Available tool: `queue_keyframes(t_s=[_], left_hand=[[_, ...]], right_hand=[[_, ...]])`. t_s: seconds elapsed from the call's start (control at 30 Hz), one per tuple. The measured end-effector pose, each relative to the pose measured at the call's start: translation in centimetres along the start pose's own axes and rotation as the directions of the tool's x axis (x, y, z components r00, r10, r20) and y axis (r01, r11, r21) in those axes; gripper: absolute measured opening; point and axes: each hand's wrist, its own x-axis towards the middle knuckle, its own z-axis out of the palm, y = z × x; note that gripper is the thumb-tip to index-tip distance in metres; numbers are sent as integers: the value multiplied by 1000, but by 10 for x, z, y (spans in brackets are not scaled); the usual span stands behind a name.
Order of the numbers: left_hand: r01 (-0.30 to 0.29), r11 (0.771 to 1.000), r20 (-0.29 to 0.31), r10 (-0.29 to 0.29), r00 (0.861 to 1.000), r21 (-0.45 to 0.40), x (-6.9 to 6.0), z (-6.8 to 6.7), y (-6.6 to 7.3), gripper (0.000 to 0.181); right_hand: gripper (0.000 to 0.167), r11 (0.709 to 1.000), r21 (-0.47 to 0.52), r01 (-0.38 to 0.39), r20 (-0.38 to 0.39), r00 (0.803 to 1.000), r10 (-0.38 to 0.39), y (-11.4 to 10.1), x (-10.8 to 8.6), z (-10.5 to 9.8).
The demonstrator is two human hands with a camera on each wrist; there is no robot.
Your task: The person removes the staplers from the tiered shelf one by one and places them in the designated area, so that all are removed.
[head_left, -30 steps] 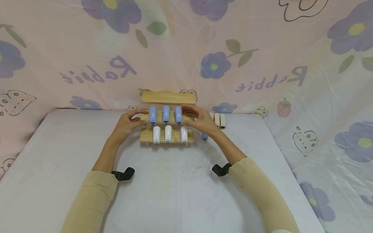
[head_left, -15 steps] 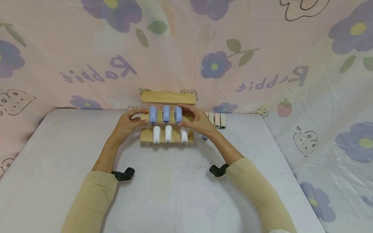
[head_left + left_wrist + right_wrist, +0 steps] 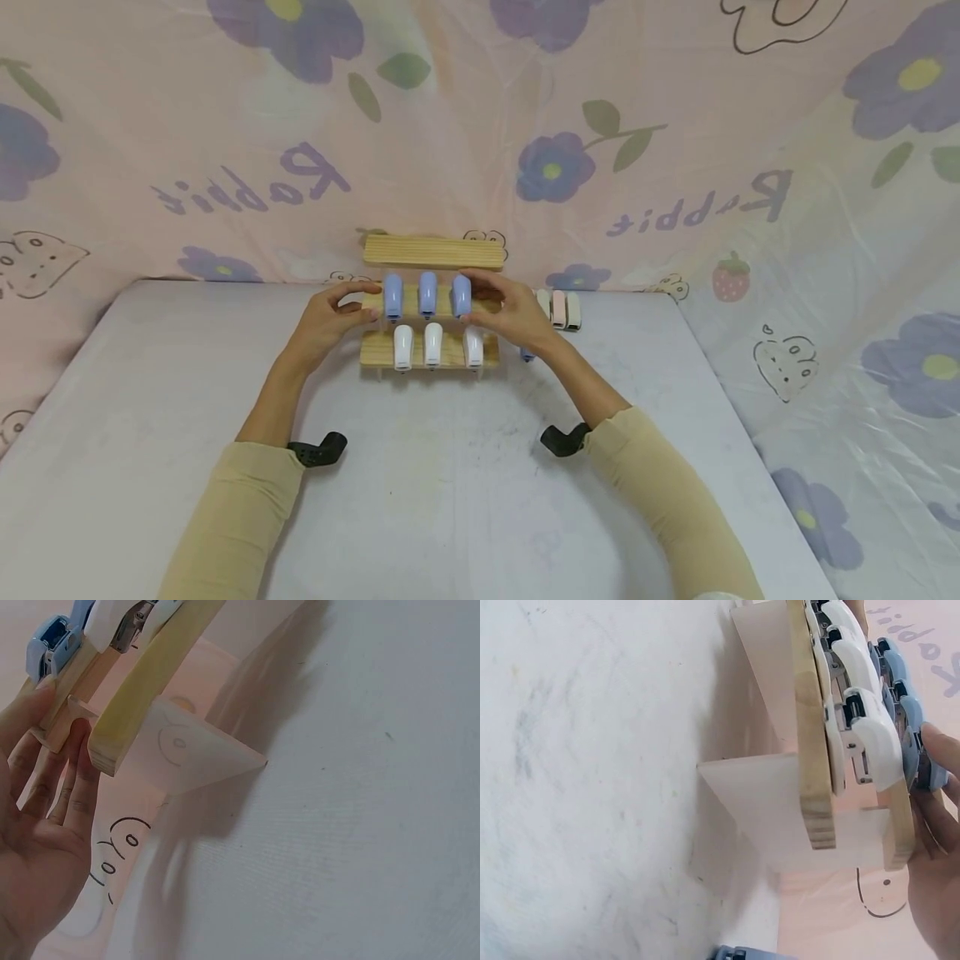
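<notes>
A tiered rack with wooden shelves stands at the back of the table in the head view. Along its middle shelf (image 3: 410, 304) sit a left blue stapler (image 3: 393, 297), a middle blue stapler (image 3: 427, 293) and a right blue stapler (image 3: 461, 297). Three staplers, including a white stapler (image 3: 876, 742), stand on the lower shelf (image 3: 453, 353). My left hand (image 3: 321, 323) grips the middle shelf's left end, its thumb beside the left blue stapler. My right hand (image 3: 521, 317) pinches the right blue stapler between thumb and fingers; some fingertips are hidden behind it.
The top shelf (image 3: 435, 252) bears nothing. Right of the rack, several pale staplers (image 3: 558, 310) stand in a row, partly behind the right hand. Another blue stapler (image 3: 527, 353) lies nearer, partly hidden by the right wrist. Clear supports (image 3: 754, 799) hold up the shelves.
My right hand has shifted slightly left and taken hold of the right blue stapler, which has moved a little to the right. My left hand has stayed in place.
</notes>
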Motion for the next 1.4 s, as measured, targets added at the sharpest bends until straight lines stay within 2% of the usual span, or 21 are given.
queue_keyframes(t_s=[0.2,0.4,0.6,0.7,0.93,1.2,1.4], left_hand=[[1,1000,-1,-1,1000,12,2,1,-1,43],[9,1000,-5,-9,1000,25,2,1,0,44],[17,1000,-9,-17,1000,15,0,0,1,45],[22,1000,-5,-22,1000,16,-1,1,-3,45],[22,999,3,-23,1000,23,-1,3,-2,45],[-3,1000,20,3,1000,-3,0,0,0,45],[4,1000,22,-3,1000,-29,-1,0,3,45]], right_hand=[[62,1000,-22,3,-29,1000,-4,5,-5,-3],[64,999,-46,-17,-65,998,14,30,-8,-9],[66,998,-30,-49,-72,996,47,36,-12,-15],[66,997,-40,-62,-71,996,59,37,-18,-17],[62,998,-63,-29,-85,996,24,6,-32,-19],[67,997,-64,-49,-124,992,40,43,-38,-30],[67,992,-92,-82,-136,988,70,46,-44,-40]])
